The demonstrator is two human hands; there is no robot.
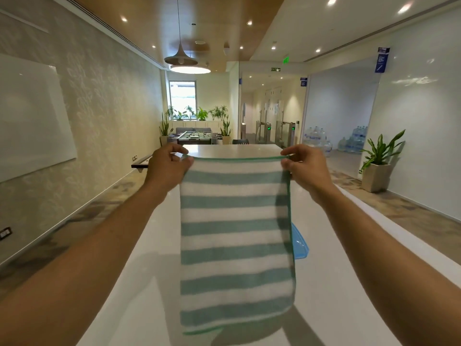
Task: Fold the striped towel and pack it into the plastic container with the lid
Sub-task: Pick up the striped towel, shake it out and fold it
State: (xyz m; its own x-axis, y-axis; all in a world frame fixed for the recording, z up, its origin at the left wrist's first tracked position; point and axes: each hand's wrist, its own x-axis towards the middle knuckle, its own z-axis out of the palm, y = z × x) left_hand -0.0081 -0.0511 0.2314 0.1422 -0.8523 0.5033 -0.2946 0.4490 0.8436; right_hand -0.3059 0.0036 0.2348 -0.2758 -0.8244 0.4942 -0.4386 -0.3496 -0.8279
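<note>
The towel (237,243) hung full length above the tabletop (349,283), long axis vertical, its top edge stretched level between both hands. The left hand (169,163) pinched one top corner, the right hand (305,166) the other. A blue lid (300,243) peeked out behind its right edge, nearer the right hand.

Hanging striped towel (237,243) screens table's (349,283) centre; blue lid (300,244) just behind its right edge. Bare tabletop left and right, passable.

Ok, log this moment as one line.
left hand: pinching towel corner | right hand: pinching other corner | towel: hanging above table | blue lid: behind towel
</note>
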